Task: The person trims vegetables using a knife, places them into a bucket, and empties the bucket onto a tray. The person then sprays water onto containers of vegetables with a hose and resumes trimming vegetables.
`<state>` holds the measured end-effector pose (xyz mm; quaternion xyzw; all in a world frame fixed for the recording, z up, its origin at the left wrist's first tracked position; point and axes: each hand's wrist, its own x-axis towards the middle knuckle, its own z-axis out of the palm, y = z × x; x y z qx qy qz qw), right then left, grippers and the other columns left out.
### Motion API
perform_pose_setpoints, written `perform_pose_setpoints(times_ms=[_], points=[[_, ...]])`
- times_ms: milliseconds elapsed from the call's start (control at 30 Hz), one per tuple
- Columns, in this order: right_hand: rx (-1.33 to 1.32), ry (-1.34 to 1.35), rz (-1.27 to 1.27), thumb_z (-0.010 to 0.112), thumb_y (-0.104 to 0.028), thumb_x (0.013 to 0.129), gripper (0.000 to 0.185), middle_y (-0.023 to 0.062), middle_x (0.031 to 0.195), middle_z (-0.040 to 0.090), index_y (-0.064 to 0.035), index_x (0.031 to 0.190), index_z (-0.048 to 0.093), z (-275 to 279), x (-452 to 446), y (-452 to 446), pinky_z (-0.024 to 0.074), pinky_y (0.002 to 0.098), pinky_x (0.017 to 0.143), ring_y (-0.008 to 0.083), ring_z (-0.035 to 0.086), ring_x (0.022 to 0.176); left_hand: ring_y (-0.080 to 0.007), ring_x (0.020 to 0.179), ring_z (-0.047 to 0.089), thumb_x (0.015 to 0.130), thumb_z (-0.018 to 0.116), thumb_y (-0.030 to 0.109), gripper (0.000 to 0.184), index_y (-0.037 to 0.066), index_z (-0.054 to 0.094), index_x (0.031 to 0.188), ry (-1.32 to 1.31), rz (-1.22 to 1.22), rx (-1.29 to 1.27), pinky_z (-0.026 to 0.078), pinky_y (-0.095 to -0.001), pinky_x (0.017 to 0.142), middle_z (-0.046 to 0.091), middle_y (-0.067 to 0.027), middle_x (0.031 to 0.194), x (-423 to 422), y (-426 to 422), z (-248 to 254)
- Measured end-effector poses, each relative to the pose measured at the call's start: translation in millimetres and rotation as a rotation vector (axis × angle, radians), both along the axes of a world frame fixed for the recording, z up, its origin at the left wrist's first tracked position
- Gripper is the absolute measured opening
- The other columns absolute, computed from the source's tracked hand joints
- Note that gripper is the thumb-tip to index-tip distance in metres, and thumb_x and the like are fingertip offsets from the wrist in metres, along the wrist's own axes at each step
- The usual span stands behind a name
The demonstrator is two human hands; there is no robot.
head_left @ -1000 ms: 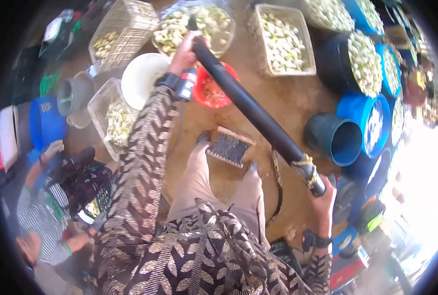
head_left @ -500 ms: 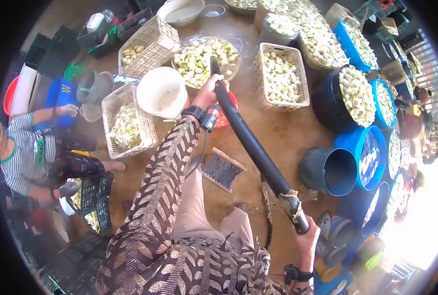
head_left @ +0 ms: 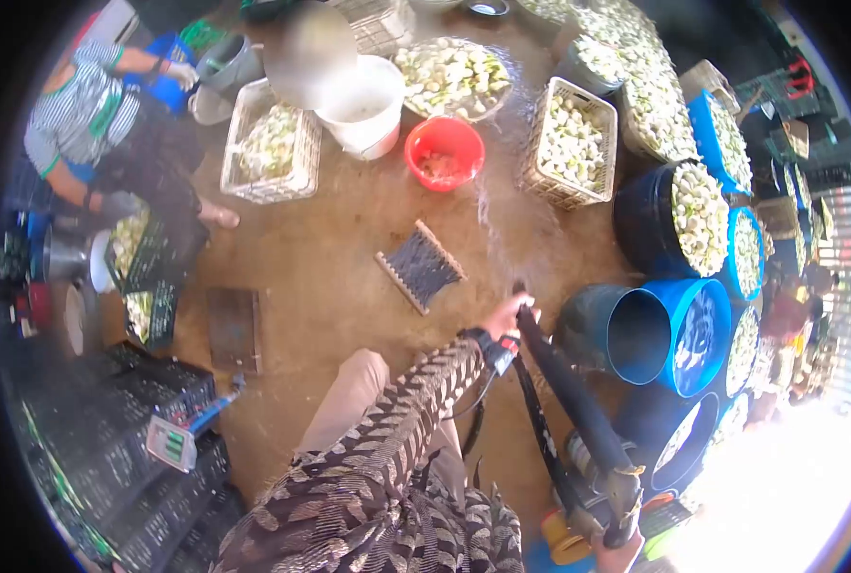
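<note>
My left hand grips the upper end of a thick black hose, near the middle of the view. Lower right, my right hand is wrapped round the hose's other end, beside a yellowish torn wrapping. A thinner dark hose runs alongside. Water seems to spray from the upper end onto the brown floor. A low stool with a woven black seat stands ahead of my legs. Beyond it sits a red basin with reddish contents.
White bucket, crates of pale vegetables and a heaped basin lie ahead. Blue tubs line the right. A person in a striped top works at left, above black crates and a scale.
My left hand has swung the hose's upper end down and right, away from the heaped basin. The view has shifted, and the red basin now shows whole.
</note>
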<state>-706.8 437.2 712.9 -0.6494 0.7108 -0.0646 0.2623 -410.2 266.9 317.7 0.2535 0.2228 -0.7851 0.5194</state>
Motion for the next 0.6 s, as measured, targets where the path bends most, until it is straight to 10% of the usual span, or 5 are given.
perform_pose_setpoints(times_ms=[167,200,267,467,600], points=[[0.227,0.062,0.046,0.069,-0.018,0.073,0.030,0.0079,0.070,0.062,0.0023,0.095,0.062,15,47,14,0.0465,0.0300,0.059,0.0121,0.053,0.063,-0.0120,0.078,0.057,0.084,0.056,0.006,0.016,0.004,0.055,0.100,-0.498,0.082,-0.410,0.047,-0.0275,0.071,0.060,-0.0028,0.088,-21,139,-73],[0.272,0.068,0.051,0.069,-0.016,0.071,0.030,0.0086,0.070,0.062,0.0031,0.094,0.062,13,67,16,0.0466,0.0308,0.059,0.0119,0.053,0.064,-0.0123,0.082,0.057,0.078,0.061,-0.004,0.031,0.004,0.051,0.106,0.234,0.125,-0.062,0.048,-0.0279,0.076,0.059,-0.0031,0.094,-1,160,-84],[0.385,0.087,0.084,0.069,-0.013,0.068,0.030,0.0099,0.070,0.062,0.0047,0.092,0.061,8,100,24,0.0467,0.0324,0.060,0.0115,0.053,0.065,-0.0132,0.083,0.057,0.077,0.063,-0.004,0.034,0.006,0.050,0.107,-0.791,0.134,-0.427,0.048,-0.0285,0.077,0.059,-0.0035,0.094,26,225,-99],[0.458,-0.013,0.520,0.062,-0.010,0.075,0.030,0.0143,0.081,0.068,-0.0044,0.105,0.064,-42,191,55,0.0493,0.0324,0.068,0.0208,0.064,0.072,-0.0141,0.081,0.057,0.080,0.065,0.004,0.029,0.005,0.049,0.104,-1.290,0.144,-0.074,0.050,-0.0313,0.073,0.057,-0.0061,0.087,186,338,-76],[0.318,-0.029,0.821,0.073,-0.015,0.055,0.034,0.0165,0.067,0.061,-0.0045,0.085,0.062,-110,253,73,0.0494,0.0386,0.062,0.0335,0.062,0.066,-0.0214,0.083,0.059,0.082,0.063,0.014,0.024,0.004,0.053,0.101,-0.457,0.784,0.113,0.051,-0.0417,0.079,0.058,-0.0086,0.088,306,381,-44]])
